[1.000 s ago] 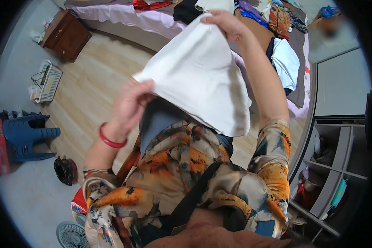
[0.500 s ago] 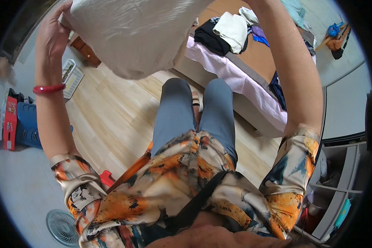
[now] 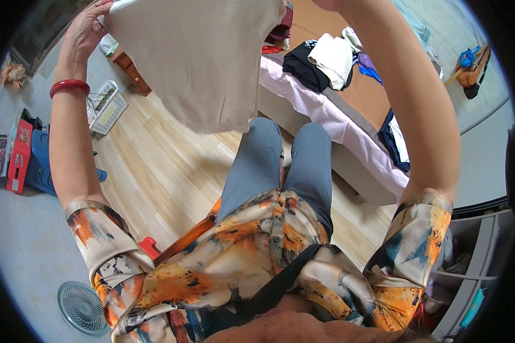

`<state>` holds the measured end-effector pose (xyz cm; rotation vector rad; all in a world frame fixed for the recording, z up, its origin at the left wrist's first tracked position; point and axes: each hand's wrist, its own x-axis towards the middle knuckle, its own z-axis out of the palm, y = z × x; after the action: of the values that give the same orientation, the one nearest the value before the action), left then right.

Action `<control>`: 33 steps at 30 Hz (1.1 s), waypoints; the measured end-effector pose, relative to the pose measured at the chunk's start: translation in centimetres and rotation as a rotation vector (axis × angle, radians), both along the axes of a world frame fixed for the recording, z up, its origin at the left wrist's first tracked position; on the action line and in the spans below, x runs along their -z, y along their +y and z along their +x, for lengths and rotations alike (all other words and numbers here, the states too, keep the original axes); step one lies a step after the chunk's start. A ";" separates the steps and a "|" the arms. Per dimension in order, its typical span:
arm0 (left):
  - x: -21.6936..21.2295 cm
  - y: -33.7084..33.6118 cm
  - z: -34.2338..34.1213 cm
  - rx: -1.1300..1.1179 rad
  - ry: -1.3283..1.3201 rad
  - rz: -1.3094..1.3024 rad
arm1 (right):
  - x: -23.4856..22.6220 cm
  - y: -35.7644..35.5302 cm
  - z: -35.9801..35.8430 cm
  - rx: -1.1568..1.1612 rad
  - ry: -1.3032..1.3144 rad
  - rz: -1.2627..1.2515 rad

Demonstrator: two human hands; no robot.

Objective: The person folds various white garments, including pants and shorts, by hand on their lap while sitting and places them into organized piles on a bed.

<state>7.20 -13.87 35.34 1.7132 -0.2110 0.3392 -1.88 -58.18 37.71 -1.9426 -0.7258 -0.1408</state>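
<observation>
So, closest in, here's the patterned shirt (image 3: 223, 251), all orange, cream and dark teal, cuffs up by the elbows, with grey-blue trousers (image 3: 306, 154) beyond it. Both arms (image 3: 74, 154) are out in front, and set wide apart! A red bangle (image 3: 70, 87) rings the left one, and past it the left hand (image 3: 86, 31) has its fingers pinched on the upper left corner of a white cloth (image 3: 194, 63). That cloth hangs ahead of the trousers, its top cut off by the edge of the view. And the right hand (image 3: 329, 4)? Mostly cut off up there too, so I can't tell what it grips.

Past the cloth, there's pale wooden floor (image 3: 149, 154), a white basket (image 3: 109, 108) near a brown cabinet (image 3: 131, 74). Over to the right, the bed (image 3: 303, 23): pink sheet (image 3: 349, 128) down its side, a white folded garment (image 3: 331, 60) lying partly on a black garment (image 3: 303, 67). Farthest off, a brown bag (image 3: 472, 66) against the wall (image 3: 449, 28).
</observation>
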 end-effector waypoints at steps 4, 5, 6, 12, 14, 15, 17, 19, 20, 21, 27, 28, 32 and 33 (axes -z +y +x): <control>0.7 -3.2 -1.1 0.117 0.031 0.135 | -1.6 0.2 -7.5 0.097 -0.139 -0.592; -0.2 0.1 -6.0 -0.001 0.067 0.238 | 0.5 2.2 -6.4 -0.080 -0.258 -0.599; -0.4 -1.5 -5.2 0.066 0.049 0.271 | 1.2 2.2 -7.6 -0.068 -0.401 -0.705; -0.6 -6.6 -6.7 0.007 0.030 0.523 | 6.7 3.0 -10.4 -0.218 -0.142 -0.278; -0.8 -10.3 -7.3 -0.009 0.046 0.528 | 7.8 2.0 -11.4 -0.253 0.124 -0.177; -0.8 -13.2 -7.1 -0.004 0.054 0.529 | 8.4 0.9 -11.9 -0.249 0.255 -0.107; 2.0 -20.5 -4.4 0.115 0.051 0.610 | 11.8 -2.5 -11.7 -0.153 0.374 0.039; 4.9 -26.9 -1.2 0.202 0.058 0.780 | 14.7 -6.8 -13.7 -0.007 0.516 0.183; 5.3 -26.3 -2.1 0.220 0.021 0.771 | 16.9 -7.2 -13.6 -0.038 0.506 0.276; 9.6 -30.3 0.4 0.381 -0.037 0.687 | 19.8 -9.5 -14.3 0.088 0.522 0.333; 32.0 -49.1 -0.6 0.492 -0.063 0.270 | 37.2 -23.1 -21.4 0.688 0.808 0.479; 34.8 -50.5 -2.8 0.557 0.051 0.257 | 40.3 -24.2 -23.2 0.710 0.896 0.476; 35.7 -46.5 -12.5 0.682 -0.046 0.434 | 46.8 -24.7 -27.0 0.630 1.205 0.663; 36.6 -44.7 -13.4 0.666 -0.185 0.572 | 47.0 -24.4 -26.5 0.576 1.236 0.687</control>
<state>-6.18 -58.58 -1.31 2.0414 -1.0668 -0.0757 -28.40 -82.59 -9.24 -1.1620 0.6383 0.3968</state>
